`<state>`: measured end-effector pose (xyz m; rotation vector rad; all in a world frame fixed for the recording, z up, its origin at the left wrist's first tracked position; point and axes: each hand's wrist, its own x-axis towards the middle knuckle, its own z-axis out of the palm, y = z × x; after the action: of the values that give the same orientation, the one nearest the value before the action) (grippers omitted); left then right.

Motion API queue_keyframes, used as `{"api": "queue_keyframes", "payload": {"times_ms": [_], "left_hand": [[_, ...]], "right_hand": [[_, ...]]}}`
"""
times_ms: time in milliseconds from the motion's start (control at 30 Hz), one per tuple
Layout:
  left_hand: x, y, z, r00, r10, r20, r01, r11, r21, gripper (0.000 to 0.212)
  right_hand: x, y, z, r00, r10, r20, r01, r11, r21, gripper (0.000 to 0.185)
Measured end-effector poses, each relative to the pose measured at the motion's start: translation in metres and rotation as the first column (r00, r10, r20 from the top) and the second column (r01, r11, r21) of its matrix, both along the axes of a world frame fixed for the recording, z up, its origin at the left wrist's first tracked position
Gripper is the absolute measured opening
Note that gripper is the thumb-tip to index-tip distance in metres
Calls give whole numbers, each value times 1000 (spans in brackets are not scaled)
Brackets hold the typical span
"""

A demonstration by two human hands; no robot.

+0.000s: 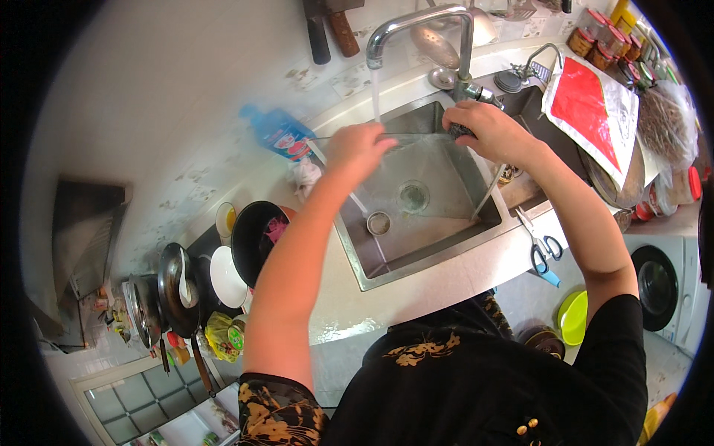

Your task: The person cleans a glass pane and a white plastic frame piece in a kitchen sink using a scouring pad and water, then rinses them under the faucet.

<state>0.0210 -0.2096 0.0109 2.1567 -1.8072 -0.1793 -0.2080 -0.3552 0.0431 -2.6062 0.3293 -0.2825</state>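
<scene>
A clear, flat panel, glass or plastic, tilts over the stainless steel sink. My left hand, slightly blurred, grips its upper edge near the left side. In my right hand is a dark scouring pad, held against or very near the panel's upper right part; exact contact is unclear. Water runs from the chrome faucet just behind my left hand. Through the panel the drain shows, and a small round metal piece lies left of it.
A blue detergent bottle and a crumpled cloth are left of the sink. Scissors lie at the counter's right front edge. A black pot and white bowl stand left. A red-and-silver bag is right.
</scene>
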Motion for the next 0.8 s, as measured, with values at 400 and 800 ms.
{"api": "queue_keyframes", "payload": {"times_ms": [400,800], "left_hand": [[94,66,-13,915,72,-396,-83,997,-10,26],[65,123,-31,558,194,-807,-381,924,-41,12]], "right_hand": [[-5,1,-2,998,54,25,-55,998,30,32],[-7,21,11,993,116,7,-116,993,9,28]]}}
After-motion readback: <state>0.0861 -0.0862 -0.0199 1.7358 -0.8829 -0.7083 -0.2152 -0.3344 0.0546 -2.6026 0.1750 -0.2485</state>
